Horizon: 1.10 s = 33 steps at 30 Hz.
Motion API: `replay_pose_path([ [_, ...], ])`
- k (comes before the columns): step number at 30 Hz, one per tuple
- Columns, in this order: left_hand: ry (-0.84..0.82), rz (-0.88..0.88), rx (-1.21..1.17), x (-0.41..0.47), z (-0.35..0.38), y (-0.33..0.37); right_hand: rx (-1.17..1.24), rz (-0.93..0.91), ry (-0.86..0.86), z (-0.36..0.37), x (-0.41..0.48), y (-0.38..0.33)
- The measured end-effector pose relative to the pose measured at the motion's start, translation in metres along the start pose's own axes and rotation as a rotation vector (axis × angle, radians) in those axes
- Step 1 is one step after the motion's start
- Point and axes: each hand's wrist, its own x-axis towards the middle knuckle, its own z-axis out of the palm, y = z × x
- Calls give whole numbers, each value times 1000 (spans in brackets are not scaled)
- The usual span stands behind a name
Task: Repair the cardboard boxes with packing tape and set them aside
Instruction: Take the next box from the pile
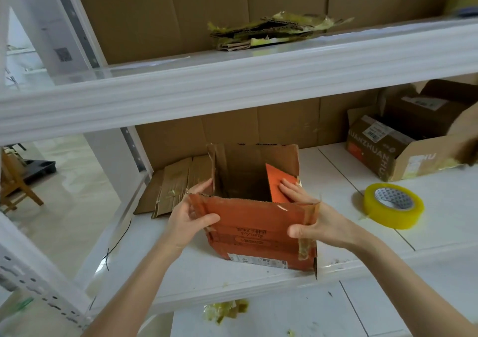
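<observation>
The person is working at a white metal shelf (344,181), where an orange cardboard box (261,233) is standing upright with its top open, close to the front edge of the middle level. The left hand (186,217) is gripping the left corner of the box's near flap (248,211), with the thumb lying across the orange outer face and the fingers curled round behind the torn edge. The right hand (310,223) is clamping the flap's right corner, its thumb pressing on the outer face while its fingers (289,186), slightly spread, are reaching over the rim and resting on the orange side flap (278,181) that is leaning inward. This looks like the flap-folding step, with the top being squared up before any sealing. No tape is being applied yet, since the yellowish roll of clear packing tape (393,206) is lying flat on the shelf just to the right of the box, untouched. The next move probably calls for pressing the side flaps down and closing the long flaps over them. One hand would then have to let go to reach for the roll while the other is pinning the seam. The ragged, already-taped corners suggest the card may buckle under firm pressure. Flattened brown cardboard pieces (176,184) are lying behind the box to the left, and a brown printed carton (403,153) is sitting open further right.
</observation>
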Motion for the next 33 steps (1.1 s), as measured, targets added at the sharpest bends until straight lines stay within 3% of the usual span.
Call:
replay_pose_path([
  [4,-70,-48,35,4,2,1,47,84,151,-10,3,-1],
  [9,90,-80,196,1,7,-5,97,151,248,-15,6,8],
  [13,123,-46,269,4,8,-5,48,153,474,-14,15,20],
  [17,212,-56,430,53,-6,14,18,195,361,-16,27,23],
  [20,115,-89,652,91,-7,26,216,146,242,-20,32,27],
  [23,1,7,975,105,3,35,254,143,209,-26,38,29],
  [27,-359,4,1350,90,6,38,188,239,194,-30,47,31],
  [30,-488,-127,1212,71,7,30,84,269,189,-34,53,27],
  [33,-498,-249,1023,56,8,27,-119,313,221,-34,57,27],
])
